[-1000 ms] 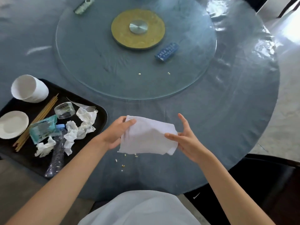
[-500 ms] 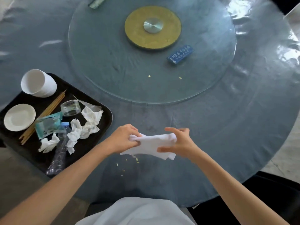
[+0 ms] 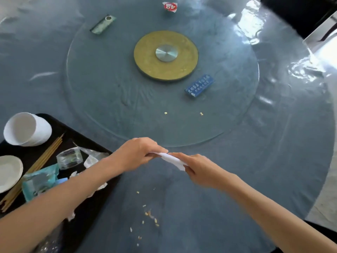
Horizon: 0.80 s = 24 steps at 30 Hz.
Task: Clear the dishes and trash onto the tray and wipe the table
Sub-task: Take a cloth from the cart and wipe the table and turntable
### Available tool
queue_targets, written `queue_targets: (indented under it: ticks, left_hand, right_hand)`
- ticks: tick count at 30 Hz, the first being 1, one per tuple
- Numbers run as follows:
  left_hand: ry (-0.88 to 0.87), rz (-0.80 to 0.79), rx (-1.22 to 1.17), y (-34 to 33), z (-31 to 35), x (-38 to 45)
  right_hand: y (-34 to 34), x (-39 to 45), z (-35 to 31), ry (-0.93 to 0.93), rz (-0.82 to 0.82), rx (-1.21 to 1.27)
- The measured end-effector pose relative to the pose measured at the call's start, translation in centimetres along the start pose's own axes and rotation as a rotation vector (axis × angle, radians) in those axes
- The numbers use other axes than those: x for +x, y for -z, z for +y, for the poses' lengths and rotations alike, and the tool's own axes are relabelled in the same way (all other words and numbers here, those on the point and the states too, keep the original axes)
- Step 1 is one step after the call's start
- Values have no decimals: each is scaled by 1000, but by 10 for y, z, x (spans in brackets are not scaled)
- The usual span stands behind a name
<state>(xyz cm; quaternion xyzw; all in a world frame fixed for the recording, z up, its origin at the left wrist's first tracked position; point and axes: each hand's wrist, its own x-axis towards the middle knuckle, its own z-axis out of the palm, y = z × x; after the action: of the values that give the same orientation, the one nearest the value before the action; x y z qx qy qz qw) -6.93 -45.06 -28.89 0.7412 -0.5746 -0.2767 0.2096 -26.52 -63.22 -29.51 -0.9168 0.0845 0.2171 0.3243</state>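
Note:
A white cloth (image 3: pixel 172 159), folded narrow, is held between my left hand (image 3: pixel 138 152) and my right hand (image 3: pixel 198 169) just above the round grey table (image 3: pixel 273 161). Both hands are closed on it. Crumbs (image 3: pixel 149 216) lie on the table below my hands. Two more crumbs (image 3: pixel 182 113) sit on the glass turntable (image 3: pixel 102 99). At the left the black tray (image 3: pixel 107 194) holds a white cup (image 3: pixel 27 128), a small white plate (image 3: pixel 9 172), chopsticks (image 3: pixel 42 161), a clear glass (image 3: pixel 70 158), a teal wrapper (image 3: pixel 40 181) and crumpled tissues, partly hidden by my left forearm.
On the turntable lie a blue rectangular sign (image 3: pixel 199 86), a greenish packet (image 3: pixel 103 24) and a red-and-white number card (image 3: pixel 170 6) around the gold hub (image 3: pixel 166 55). A dark chair (image 3: pixel 295 11) stands at the far right. The table's edge curves down the right side.
The cloth went from spread open between my hands to folded into a narrow bundle. My hands came together and moved farther over the table; the view tilted up.

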Motion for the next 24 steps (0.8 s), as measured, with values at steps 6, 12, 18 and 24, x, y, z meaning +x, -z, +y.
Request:
queue_targets:
  ticks: [6, 12, 18, 24]
  left_hand:
    - [-142, 11, 191, 85, -43, 88]
    - [-12, 250, 549, 145, -91, 200]
    - [262, -51, 665, 94, -148, 247]
    - [234, 158, 330, 28, -190, 228]
  right_hand:
    - [112, 77, 24, 89, 194, -243]
    - [203, 200, 68, 116, 415, -431]
    - [178, 292, 109, -63, 34, -474]
    - [122, 294, 136, -15, 264, -368]
